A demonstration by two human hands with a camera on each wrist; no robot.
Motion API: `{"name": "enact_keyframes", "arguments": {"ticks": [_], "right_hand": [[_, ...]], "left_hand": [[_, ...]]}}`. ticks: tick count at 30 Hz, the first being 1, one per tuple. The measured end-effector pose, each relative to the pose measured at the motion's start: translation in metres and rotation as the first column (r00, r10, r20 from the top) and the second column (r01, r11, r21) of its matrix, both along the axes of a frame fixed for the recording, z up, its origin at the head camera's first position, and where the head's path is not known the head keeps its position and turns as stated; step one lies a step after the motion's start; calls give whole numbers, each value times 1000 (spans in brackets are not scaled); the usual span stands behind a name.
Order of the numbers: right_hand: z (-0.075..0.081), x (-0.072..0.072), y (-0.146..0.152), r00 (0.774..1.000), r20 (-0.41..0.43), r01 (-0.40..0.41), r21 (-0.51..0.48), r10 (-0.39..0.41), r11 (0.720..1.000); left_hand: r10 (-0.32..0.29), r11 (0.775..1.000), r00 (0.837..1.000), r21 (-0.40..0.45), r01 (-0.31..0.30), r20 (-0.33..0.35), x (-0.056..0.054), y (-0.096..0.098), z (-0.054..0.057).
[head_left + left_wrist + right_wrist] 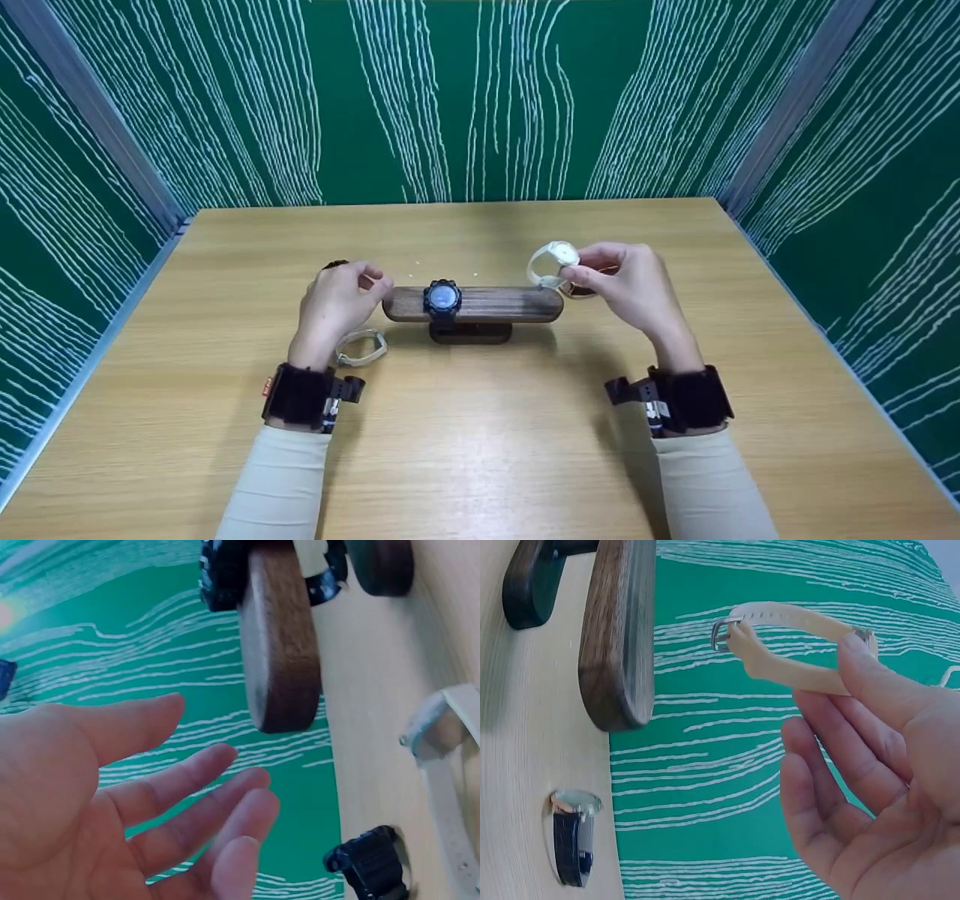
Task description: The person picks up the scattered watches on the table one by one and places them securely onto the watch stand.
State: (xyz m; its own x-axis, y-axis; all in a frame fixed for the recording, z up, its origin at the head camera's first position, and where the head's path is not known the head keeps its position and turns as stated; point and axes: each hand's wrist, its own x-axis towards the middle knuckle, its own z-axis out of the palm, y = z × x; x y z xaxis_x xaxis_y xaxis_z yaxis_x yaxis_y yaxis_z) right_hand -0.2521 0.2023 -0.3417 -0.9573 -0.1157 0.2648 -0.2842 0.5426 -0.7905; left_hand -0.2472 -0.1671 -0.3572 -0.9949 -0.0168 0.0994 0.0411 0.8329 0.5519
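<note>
A white wristwatch point(562, 253) with its strap buckled into a loop is pinched by my right hand point(634, 285), above the right end of a dark wooden watch stand point(510, 304). In the right wrist view, thumb and fingers hold the watch point(799, 675) near its case, buckle pointing away. My left hand point(337, 300) is beside the stand's left end; the left wrist view shows its fingers loosely bent, apart from the bar and holding nothing. A black digital watch point(442, 298) is strapped around the bar, left of its middle.
A pale-strapped watch point(361, 347) lies on the table by my left wrist. Behind the left hand sits a black watch point(371, 862), mostly hidden in the head view. A dark-strapped watch point(574, 840) stands beyond the stand's right end. Green patterned panels point(465, 97) border the table.
</note>
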Motion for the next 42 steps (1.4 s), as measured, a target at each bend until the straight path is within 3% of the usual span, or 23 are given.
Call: {"name": "enact_keyframes", "arguments": {"ticks": [9, 16, 26, 33, 42], "right_hand": [[-8, -6, 11, 987, -82, 149, 149, -138, 978], [-13, -8, 14, 981, -109, 182, 222, -161, 958], [-22, -11, 12, 982, -120, 171, 278, -143, 945], [-25, -11, 7, 991, -82, 130, 299, -110, 945], [-27, -11, 3, 997, 11, 73, 315, -81, 946]], "left_hand": [[-70, 997, 991, 40, 66, 114, -4, 2, -11], [-106, 994, 986, 44, 101, 126, -7, 6, -16], [-115, 993, 985, 13, 114, 132, -11, 7, -21], [-100, 995, 979, 35, 96, 179, -10, 7, -21], [-100, 995, 976, 33, 95, 191, -10, 6, -19]]}}
